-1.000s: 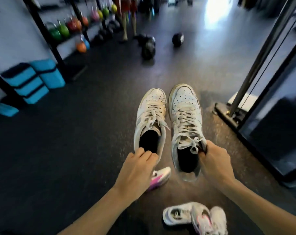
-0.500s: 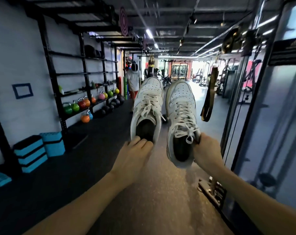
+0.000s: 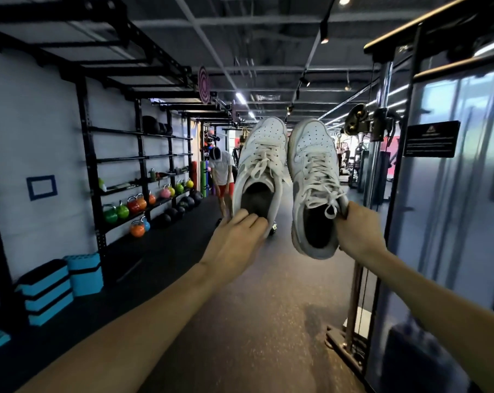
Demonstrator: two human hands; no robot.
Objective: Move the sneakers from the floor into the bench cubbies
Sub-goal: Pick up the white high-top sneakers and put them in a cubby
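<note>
Now both arms are stretched forward; the left hand [image 3: 234,245] grips the heel of the left white sneaker [image 3: 261,171], fingers curled into its opening; the right hand [image 3: 356,234] pinches the collar of the right white sneaker [image 3: 313,180]; both sneakers are in the air, toes pointing away, side by side and almost touching, above the dark gym floor [image 3: 268,321]; a rack with coloured kettlebells [image 3: 126,205] stands on the left.

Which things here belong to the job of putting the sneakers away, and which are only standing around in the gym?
Belong to the job:
left white sneaker, held at the heel by the left hand
right white sneaker, held at the collar by the right hand

Only standing around:
coloured kettlebells
blue step platforms
cable machine
</note>
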